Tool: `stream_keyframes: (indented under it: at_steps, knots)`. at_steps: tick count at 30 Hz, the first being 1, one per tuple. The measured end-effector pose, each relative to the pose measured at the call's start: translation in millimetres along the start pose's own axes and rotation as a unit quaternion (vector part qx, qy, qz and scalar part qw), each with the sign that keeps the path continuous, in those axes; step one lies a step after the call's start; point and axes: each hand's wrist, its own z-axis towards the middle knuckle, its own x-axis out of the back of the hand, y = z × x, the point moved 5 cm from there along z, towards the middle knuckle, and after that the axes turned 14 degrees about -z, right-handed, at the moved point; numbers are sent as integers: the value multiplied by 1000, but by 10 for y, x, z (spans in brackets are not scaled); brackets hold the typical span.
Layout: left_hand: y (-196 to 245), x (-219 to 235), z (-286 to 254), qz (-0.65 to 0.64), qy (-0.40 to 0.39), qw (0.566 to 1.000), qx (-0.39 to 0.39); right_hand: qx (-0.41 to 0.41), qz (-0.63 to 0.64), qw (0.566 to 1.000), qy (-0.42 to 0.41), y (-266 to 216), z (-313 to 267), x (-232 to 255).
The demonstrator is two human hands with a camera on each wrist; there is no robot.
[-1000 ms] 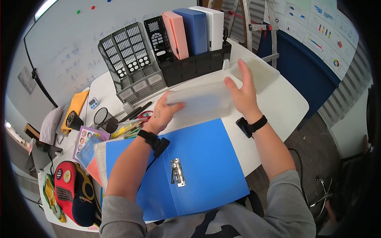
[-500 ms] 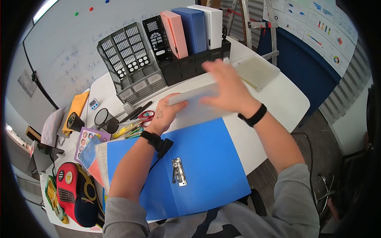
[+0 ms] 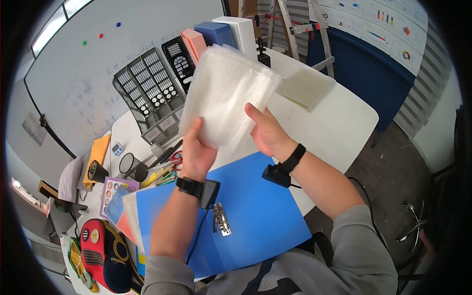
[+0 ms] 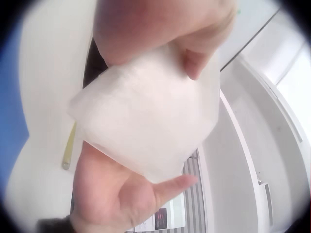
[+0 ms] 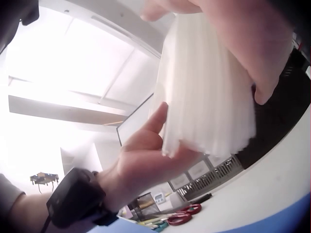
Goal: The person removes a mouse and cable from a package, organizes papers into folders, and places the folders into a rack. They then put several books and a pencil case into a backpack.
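Observation:
A thick stack of translucent plastic sleeves (image 3: 228, 93) is held up above the table in the head view, tilted, with its broad face toward me. My left hand (image 3: 199, 155) grips its lower left part, thumb on the near face. At the right edge is my right hand (image 3: 269, 132), its thumb over the front and its fingers hidden behind. In the right wrist view the many sleeve edges (image 5: 209, 97) fan out slightly between both hands. Below lies an open blue folder (image 3: 260, 196) with a metal lever clip (image 3: 221, 220).
Another translucent sheet stack (image 3: 307, 87) lies at the table's right. Grey file racks (image 3: 150, 93) and upright pink, blue and white file boxes (image 3: 236, 34) stand behind. Red-handled scissors (image 5: 180, 219), pens, a mesh cup (image 3: 132, 166) and a red pencil case (image 3: 101, 250) crowd the left.
The sleeve stack has risen and tipped up from nearly flat to facing me. My right hand has swept over it and come down to its right edge. The left keeps its hold.

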Motion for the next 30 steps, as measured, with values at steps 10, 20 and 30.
stream_keyframes:
  at_steps: [10, 20, 30]
  knots:
    - [223, -33, -272, 313, -175, 933, -20, 34, -196, 980, -14, -246, -156, 362]
    - [-28, -351, -127, 404, -167, 898, -53, -22, -220, 975, -24, -13, -142, 525]
    - [-119, -94, 158, 421, -140, 891, -99, 67, -216, 973, 49, 67, 59, 490]
